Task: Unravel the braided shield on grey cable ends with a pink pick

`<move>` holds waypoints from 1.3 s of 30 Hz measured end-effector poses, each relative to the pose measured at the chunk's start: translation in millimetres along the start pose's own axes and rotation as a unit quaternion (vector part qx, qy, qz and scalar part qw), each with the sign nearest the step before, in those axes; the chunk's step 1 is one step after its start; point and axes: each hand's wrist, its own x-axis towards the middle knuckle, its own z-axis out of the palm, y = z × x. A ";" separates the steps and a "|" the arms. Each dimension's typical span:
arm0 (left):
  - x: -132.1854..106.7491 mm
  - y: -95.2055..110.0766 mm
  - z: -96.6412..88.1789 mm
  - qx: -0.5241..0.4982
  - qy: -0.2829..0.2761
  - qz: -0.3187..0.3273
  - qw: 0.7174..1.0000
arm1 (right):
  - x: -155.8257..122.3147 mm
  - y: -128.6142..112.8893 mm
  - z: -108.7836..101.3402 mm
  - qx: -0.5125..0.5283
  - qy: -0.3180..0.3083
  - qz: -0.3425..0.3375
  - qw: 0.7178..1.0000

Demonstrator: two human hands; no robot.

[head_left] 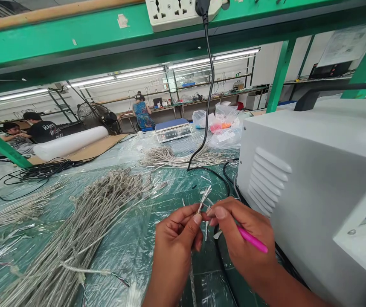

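Pinched between the thumb and fingers of my left hand (177, 236) is the end of a thin cable (205, 197), its shiny silvery strands fanning upward. The cable's lower length (193, 279) hangs below that hand. My right hand (246, 232) is closed around a slim tool with a pink handle (252, 239); its tip is hard to make out beside the cable end. The two hands nearly meet at the fingertips. Left of them lies a large bundle of similar grey cables (87, 221) on the plastic-covered bench.
A grey machine housing (268, 170) with vents stands close on the right. A black power cord (211, 85) drops from the socket strip (170, 13). Farther back are more cables (176, 158), a scale (173, 130) and plastic bags (224, 123). Several people sit beyond.
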 end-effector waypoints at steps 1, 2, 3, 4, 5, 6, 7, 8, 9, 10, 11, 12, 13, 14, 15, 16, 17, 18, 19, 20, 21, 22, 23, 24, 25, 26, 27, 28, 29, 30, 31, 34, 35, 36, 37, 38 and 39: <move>0.0 0.5 0.2 0.006 -0.002 0.003 1.000 | 1.0 0.2 -0.2 -0.004 0.006 0.009 1.000; -0.1 1.2 0.5 0.012 -0.004 0.006 1.000 | 2.0 0.3 -0.5 -0.007 0.011 0.014 1.000; -0.3 1.9 0.7 0.017 -0.005 0.006 1.000 | 3.0 0.3 -0.6 -0.010 0.016 0.014 1.000; -0.8 2.6 1.0 0.019 -0.008 0.003 1.000 | 4.0 0.3 -0.7 -0.014 0.022 0.010 1.000; -1.5 3.3 1.2 0.019 -0.013 -0.003 1.000 | 4.9 0.4 -0.8 -0.021 0.030 0.004 0.999; -2.2 3.9 1.2 0.020 -0.019 -0.008 1.000 | 5.6 0.6 -0.9 -0.030 0.037 -0.002 0.999; -3.1 4.4 1.1 0.027 -0.024 -0.012 0.999 | 6.3 1.1 -1.2 -0.040 0.042 -0.007 0.998; -3.8 4.9 0.9 0.041 -0.027 -0.012 0.999 | 7.1 1.7 -1.8 -0.050 0.044 -0.010 0.998; -4.4 5.3 0.4 0.067 -0.026 -0.008 0.997 | 8.0 2.6 -2.6 -0.059 0.046 -0.014 0.997; -4.6 5.6 -0.2 0.105 -0.021 0.000 0.994 | 9.1 3.7 -3.6 -0.071 0.050 -0.021 0.996; -4.4 5.9 -1.1 0.151 -0.017 0.006 0.988 | 10.4 4.6 -4.8 -0.084 0.063 -0.028 0.994; -3.8 6.1 -2.2 0.196 -0.019 0.010 0.980 | 11.8 5.4 -6.0 -0.098 0.084 -0.033 0.991; -2.8 6.2 -3.5 0.230 -0.025 0.009 0.973 | 13.0 5.9 -6.9 -0.112 0.108 -0.038 0.987; -1.6 6.4 -4.9 0.246 -0.033 0.002 0.969 | 13.8 6.0 -7.3 -0.120 0.126 -0.041 0.984; -0.3 6.5 -6.2 0.239 -0.043 -0.008 0.970 | 13.7 5.8 -7.0 -0.122 0.135 -0.040 0.982; 1.0 6.7 -7.5 0.209 -0.050 -0.019 0.976 | 12.7 5.3 -6.2 -0.111 0.125 -0.039 0.985; 2.0 6.9 -8.6 0.162 -0.051 -0.027 0.985 | 10.7 4.6 -5.0 -0.093 0.110 -0.039 0.989; 2.8 7.1 -9.4 0.110 -0.048 -0.031 0.992 | 7.9 3.8 -3.6 -0.070 0.091 -0.037 0.993; 3.2 7.3 -10.0 0.061 -0.043 -0.033 0.997 | 4.5 3.2 -2.3 -0.045 0.078 -0.037 0.995; 3.3 7.5 -10.4 0.021 -0.039 -0.031 0.999 | 0.9 2.7 -1.3 -0.019 0.065 -0.040 0.997; 3.1 7.5 -10.5 -0.007 -0.035 -0.026 0.999 | -2.5 2.5 -0.9 0.002 0.050 -0.047 0.998; 2.8 7.4 -10.4 -0.024 -0.033 -0.021 0.999 | -5.3 2.3 -1.0 0.020 0.034 -0.057 0.998; 2.4 7.2 -10.2 -0.034 -0.032 -0.014 0.999 | -7.4 2.3 -1.5 0.032 0.018 -0.066 0.997; 2.0 6.8 -9.8 -0.039 -0.031 -0.008 0.999 | -8.7 2.2 -2.4 0.039 0.006 -0.072 0.997; 1.6 6.5 -9.3 -0.040 -0.030 -0.002 0.999 | -9.2 2.0 -3.2 0.040 -0.002 -0.076 0.996; 1.2 6.0 -8.7 -0.040 -0.030 0.003 0.999 | -9.0 1.7 -4.0 0.037 -0.006 -0.077 0.996; 0.8 5.7 -8.0 -0.038 -0.027 0.008 0.999 | -8.3 1.3 -4.5 0.033 -0.008 -0.080 0.996; 0.4 5.4 -7.4 -0.036 -0.022 0.012 0.999 | -7.5 0.7 -4.6 0.029 -0.012 -0.083 0.996; -0.1 5.2 -6.9 -0.034 -0.018 0.015 0.999 | -6.6 0.0 -4.5 0.026 -0.017 -0.089 0.996; -0.5 5.1 -6.4 -0.032 -0.017 0.016 0.999 | -5.9 -0.7 -4.2 0.024 -0.020 -0.094 0.995; -0.9 5.2 -5.9 -0.031 -0.016 0.017 0.999 | -5.5 -1.3 -3.7 0.023 -0.023 -0.096 0.995; -2.1 6.2 -4.8 -0.030 -0.016 0.016 0.999 | -5.6 -2.4 -2.5 0.016 -0.021 -0.094 0.995; -2.3 6.7 -4.3 -0.030 -0.014 0.017 0.999 | -6.0 -2.5 -2.4 0.012 -0.019 -0.091 0.996; -2.6 7.1 -3.8 -0.029 -0.008 0.017 0.999 | -6.4 -2.5 -2.5 0.009 -0.019 -0.088 0.996; -2.7 7.5 -3.3 -0.028 -0.003 0.017 0.999 | -6.8 -2.4 -2.7 0.005 -0.019 -0.086 0.996; -2.8 7.6 -2.8 -0.028 0.000 0.017 0.999 | -7.2 -2.3 -3.0 0.003 -0.022 -0.083 0.996; -2.9 7.7 -2.4 -0.029 0.001 0.017 0.999 | -7.5 -2.2 -3.4 0.001 -0.025 -0.080 0.997</move>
